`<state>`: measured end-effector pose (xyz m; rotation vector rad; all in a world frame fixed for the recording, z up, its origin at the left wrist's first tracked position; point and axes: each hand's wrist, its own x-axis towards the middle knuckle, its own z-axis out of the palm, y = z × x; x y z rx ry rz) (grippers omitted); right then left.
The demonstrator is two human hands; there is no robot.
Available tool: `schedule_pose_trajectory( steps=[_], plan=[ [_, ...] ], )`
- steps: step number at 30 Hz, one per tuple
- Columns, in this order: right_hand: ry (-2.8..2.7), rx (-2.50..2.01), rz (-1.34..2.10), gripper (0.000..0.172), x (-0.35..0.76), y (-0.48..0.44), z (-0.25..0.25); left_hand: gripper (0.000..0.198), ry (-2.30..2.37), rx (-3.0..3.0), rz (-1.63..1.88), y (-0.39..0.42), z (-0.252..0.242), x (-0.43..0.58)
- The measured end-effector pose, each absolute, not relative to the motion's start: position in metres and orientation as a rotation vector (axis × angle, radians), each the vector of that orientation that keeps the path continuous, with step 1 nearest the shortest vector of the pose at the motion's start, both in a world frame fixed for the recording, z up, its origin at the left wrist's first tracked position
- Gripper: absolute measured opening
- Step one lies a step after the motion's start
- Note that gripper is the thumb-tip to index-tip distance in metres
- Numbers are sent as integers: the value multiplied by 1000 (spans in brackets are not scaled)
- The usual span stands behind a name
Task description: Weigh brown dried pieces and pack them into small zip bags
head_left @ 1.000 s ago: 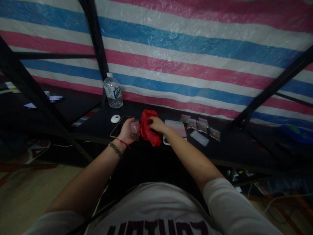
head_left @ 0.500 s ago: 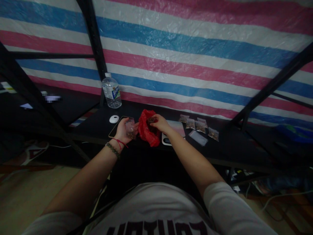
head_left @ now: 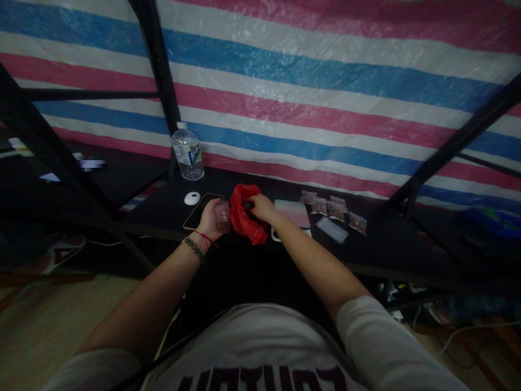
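My left hand (head_left: 210, 217) holds a small clear plastic pouch (head_left: 223, 215) with brown bits in it, just left of a crumpled red plastic bag (head_left: 243, 221) on the black table (head_left: 378, 244). My right hand (head_left: 260, 206) reaches into the top of the red bag, fingers closed on dark bits from inside it. Both hands almost touch across the bag. A red string and a bead bracelet circle my left wrist.
A phone (head_left: 195, 213) and a white round object (head_left: 192, 198) lie left of my hands; a water bottle (head_left: 188, 152) stands behind. A pale flat scale (head_left: 293, 214) sits right of the bag, then several filled pouches (head_left: 334, 209) and an empty one (head_left: 332, 229). Black frame bars cross overhead.
My right hand lifted slightly out of the red bag, then dipped back into its opening. My left hand kept the pouch close beside the bag.
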<state>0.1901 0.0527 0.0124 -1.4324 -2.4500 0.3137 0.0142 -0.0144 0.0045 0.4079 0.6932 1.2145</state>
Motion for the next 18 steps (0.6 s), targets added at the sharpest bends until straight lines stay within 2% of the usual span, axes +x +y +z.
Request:
schedule_pose_trajectory(
  steps=[11,15,18],
  plan=[
    [-2071,-1146,901,30,192,58,-6,22,674,392,1221,-16,6,13],
    [-1861,-1118,1020,43,202,56,-8,22,737,354,1247,-13,3,9],
    [-1809,-1030,1067,40,211,50,-4,24,740,358,1252,-13,3,9]
  ],
)
